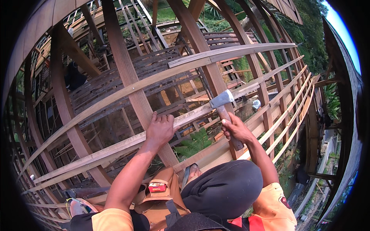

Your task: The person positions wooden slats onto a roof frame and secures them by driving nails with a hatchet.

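My right hand [237, 129] is closed round the wooden handle of a hatchet [222, 100]. Its broad grey metal head lies over a long wooden batten [196, 114], close to a brown rafter [213, 77]. To the left, my left hand [160, 129] grips the same batten where it crosses another rafter [129, 73], with the fingers curled over it. Both battens and rafters form an open roof frame. At my waist hangs a tan leather tool pouch [169, 177], with a small red box [157, 187] on it.
My bent knee [227, 188] and one sandalled foot [192, 173] are among the timbers. Through the gaps, dark slatted boards [104, 92], scrap timber and a fern [194, 146] show far below. A short loose strip [231, 52] lies along an upper batten. A roof edge [347, 115] stands at right.
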`<state>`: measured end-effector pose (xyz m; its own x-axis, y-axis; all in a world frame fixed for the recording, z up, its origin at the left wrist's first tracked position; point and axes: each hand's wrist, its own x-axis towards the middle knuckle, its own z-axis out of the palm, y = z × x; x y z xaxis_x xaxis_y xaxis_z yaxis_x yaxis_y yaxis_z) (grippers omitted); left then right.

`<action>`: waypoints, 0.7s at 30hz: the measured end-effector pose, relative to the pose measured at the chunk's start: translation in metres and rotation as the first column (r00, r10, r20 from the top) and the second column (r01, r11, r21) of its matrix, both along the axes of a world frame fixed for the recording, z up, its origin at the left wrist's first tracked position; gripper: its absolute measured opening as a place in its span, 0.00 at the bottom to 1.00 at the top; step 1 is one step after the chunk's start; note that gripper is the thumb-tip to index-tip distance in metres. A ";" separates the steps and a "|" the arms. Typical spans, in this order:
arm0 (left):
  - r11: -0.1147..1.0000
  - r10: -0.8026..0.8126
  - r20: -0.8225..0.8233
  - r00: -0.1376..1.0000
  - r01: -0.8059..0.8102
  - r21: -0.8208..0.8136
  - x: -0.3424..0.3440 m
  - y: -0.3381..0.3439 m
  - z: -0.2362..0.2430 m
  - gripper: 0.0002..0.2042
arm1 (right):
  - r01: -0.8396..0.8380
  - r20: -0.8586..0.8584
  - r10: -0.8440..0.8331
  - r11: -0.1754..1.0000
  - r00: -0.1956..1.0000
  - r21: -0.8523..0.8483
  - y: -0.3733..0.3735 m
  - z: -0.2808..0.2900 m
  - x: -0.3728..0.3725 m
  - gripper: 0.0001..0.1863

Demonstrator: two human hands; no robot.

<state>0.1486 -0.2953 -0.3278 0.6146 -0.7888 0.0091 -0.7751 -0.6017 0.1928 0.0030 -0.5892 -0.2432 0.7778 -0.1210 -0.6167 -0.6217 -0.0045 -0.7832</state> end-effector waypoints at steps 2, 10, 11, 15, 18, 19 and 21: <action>0.999 -0.028 -0.011 1.000 0.028 -0.041 -0.003 -0.002 0.001 0.21 | 0.120 0.061 -0.116 0.991 0.991 -0.062 0.026 0.002 -0.019 0.13; 0.998 -0.014 -0.009 1.000 0.013 -0.056 -0.001 0.000 -0.001 0.21 | -0.160 0.320 0.784 0.465 0.532 -0.871 0.121 -0.013 -0.033 0.38; 0.999 -0.006 -0.036 0.999 0.005 -0.034 -0.002 -0.003 0.001 0.21 | -0.150 0.259 0.826 0.377 0.500 -0.914 0.115 -0.013 -0.031 0.36; 0.993 -0.046 0.046 0.998 0.051 -0.105 -0.001 -0.003 -0.009 0.22 | -0.149 -0.004 0.350 0.387 0.937 -0.910 0.035 -0.016 -0.014 0.34; 0.999 -0.005 -0.044 0.999 0.004 -0.036 -0.004 -0.013 -0.004 0.22 | 0.024 0.179 0.360 0.396 0.915 -0.918 0.025 -0.006 -0.019 0.35; 0.999 -0.009 -0.050 0.999 0.007 -0.038 -0.005 -0.011 -0.004 0.22 | 0.025 0.253 0.253 0.659 0.934 -0.751 0.022 0.012 -0.016 0.33; 0.997 -0.007 0.002 1.000 0.008 -0.072 -0.003 -0.008 -0.001 0.23 | 0.129 0.458 0.057 0.923 0.887 -0.364 0.010 0.019 -0.013 0.28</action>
